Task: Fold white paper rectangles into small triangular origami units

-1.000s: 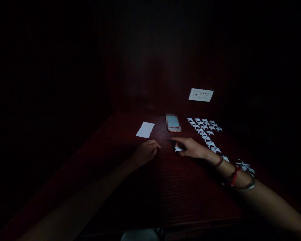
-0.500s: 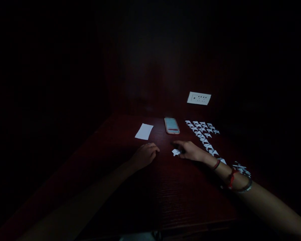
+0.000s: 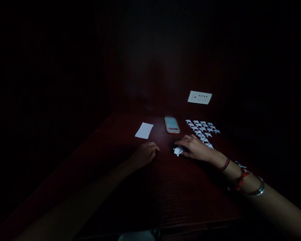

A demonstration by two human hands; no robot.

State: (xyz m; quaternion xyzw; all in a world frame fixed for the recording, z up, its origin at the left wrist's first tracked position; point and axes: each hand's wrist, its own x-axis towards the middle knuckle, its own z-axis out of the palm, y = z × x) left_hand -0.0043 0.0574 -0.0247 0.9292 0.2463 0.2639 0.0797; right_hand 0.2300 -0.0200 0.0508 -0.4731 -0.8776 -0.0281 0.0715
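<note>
My right hand [image 3: 194,148] is closed on a small white folded paper piece [image 3: 178,151] just above the dark red table. The thumb and fingers grip its right side and hide part of it. My left hand [image 3: 145,154], wearing a ring, rests on the table to the left. Its fingers are loosely bent, with a small gap to the thumb and nothing between them. Beyond the right hand, several white folded paper pieces [image 3: 202,129] lie in slanting rows, the nearest ones partly covered by that hand and forearm.
A flat white sheet of paper [image 3: 144,130] lies beyond the left hand. A phone [image 3: 172,125] with a lit, blurred screen lies to its right. Thin white paper bits [image 3: 240,164] show behind the right forearm. A socket plate [image 3: 200,97] is on the back wall. The surroundings are very dark.
My right hand has shifted slightly right, its fingers now curled over the folded paper piece, which moved and turned a little with it. My left hand has stayed in place.
</note>
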